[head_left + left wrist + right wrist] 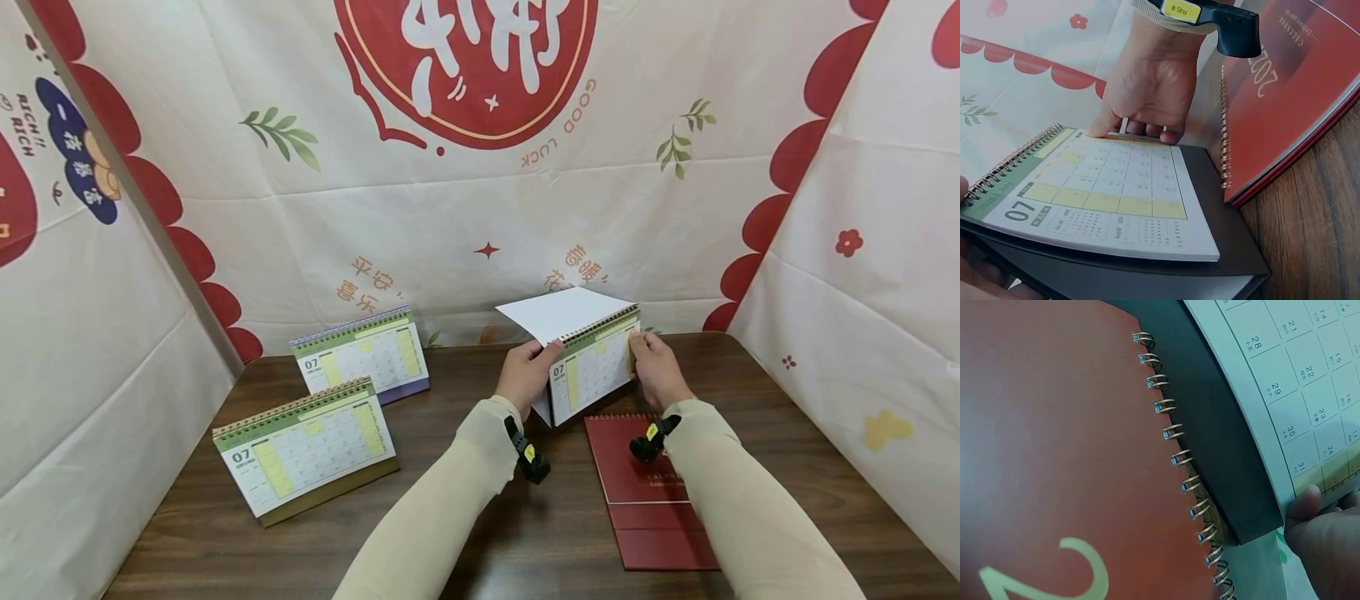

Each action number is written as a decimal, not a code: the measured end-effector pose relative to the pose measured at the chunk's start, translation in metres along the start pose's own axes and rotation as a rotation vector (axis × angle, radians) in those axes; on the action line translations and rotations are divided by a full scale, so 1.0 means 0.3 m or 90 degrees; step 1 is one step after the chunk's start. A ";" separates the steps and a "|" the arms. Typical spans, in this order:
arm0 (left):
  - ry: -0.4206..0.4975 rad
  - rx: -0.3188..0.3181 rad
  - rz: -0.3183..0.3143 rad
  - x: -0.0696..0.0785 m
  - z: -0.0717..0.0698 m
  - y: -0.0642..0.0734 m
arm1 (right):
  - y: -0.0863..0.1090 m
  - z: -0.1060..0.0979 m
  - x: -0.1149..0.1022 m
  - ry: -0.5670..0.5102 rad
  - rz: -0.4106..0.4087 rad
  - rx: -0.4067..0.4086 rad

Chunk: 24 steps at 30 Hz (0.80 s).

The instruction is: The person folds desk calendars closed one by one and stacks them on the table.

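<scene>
A spiral-bound desk calendar (596, 371) with a black base stands on the table's right half, its page marked 07. My left hand (525, 375) grips its left side near the binding, thumb in front and fingers behind. With the thumb over the page, my right hand (658, 367) pinches the right edge; the right wrist view shows this thumb (1305, 503) near the page corner. A white sheet (566, 312) sticks out backward from the top binding. Just in front lies a red calendar (637, 467), flat on the table and partly covered by my right forearm.
On the left stand two more desk calendars, one with a brown base (315, 454) and one behind it with a purple base (367, 354). The wooden table (480, 500) ends at a printed cloth backdrop (450, 217), with cloth walls on both sides.
</scene>
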State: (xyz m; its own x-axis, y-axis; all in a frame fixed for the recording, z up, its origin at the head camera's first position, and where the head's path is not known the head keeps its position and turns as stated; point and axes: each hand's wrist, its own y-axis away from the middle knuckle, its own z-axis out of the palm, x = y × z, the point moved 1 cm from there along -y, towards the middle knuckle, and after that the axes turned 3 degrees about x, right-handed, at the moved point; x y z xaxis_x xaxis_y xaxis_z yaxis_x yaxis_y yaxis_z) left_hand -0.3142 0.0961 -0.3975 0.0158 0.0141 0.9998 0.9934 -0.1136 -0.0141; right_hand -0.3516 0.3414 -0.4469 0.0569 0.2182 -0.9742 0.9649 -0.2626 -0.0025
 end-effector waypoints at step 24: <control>-0.029 0.032 0.016 -0.007 0.015 -0.005 | 0.000 0.001 0.002 0.006 -0.002 0.001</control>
State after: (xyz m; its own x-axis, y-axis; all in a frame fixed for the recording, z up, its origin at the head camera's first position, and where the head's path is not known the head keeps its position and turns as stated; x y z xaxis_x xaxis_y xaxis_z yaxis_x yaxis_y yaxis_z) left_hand -0.3154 0.1006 -0.3996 0.0444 0.0575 0.9974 0.9971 -0.0648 -0.0407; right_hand -0.3515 0.3413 -0.4477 0.0570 0.2282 -0.9719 0.9648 -0.2629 -0.0052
